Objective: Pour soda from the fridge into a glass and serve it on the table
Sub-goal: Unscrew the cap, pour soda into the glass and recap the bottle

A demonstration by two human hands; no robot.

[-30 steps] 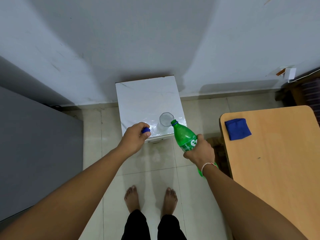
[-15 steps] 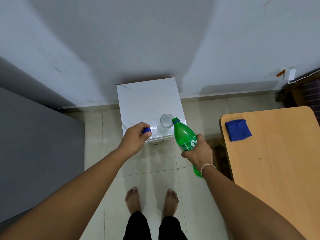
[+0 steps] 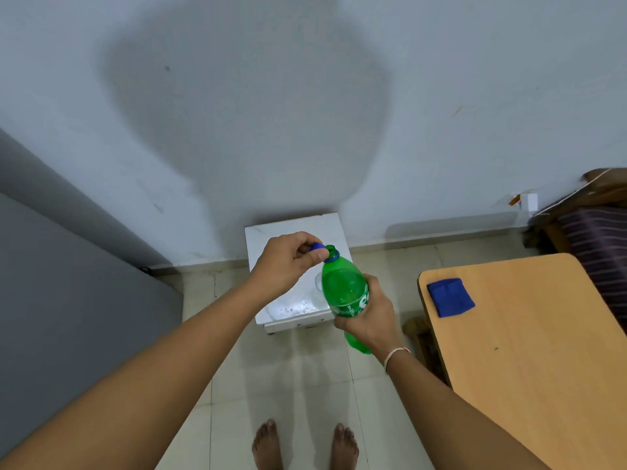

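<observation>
My right hand (image 3: 368,312) grips a green soda bottle (image 3: 342,288) around its label, holding it nearly upright above the small white stand (image 3: 271,239). The bottle's mouth is open, with a blue ring below it. My left hand (image 3: 288,262) pinches the blue cap (image 3: 318,246) right beside the bottle's mouth. A clear glass (image 3: 318,283) stands on the stand, mostly hidden behind the bottle, only its left rim showing.
A wooden table (image 3: 529,351) stands at the right with a blue folded cloth (image 3: 449,297) near its far left corner. A grey fridge side (image 3: 68,300) fills the left. Wet drops lie on the stand's front. My bare feet stand on the tiled floor below.
The bottle has been lifted back from its tilt over the glass to nearly upright. My left hand has brought the blue cap up from the stand to the bottle's mouth.
</observation>
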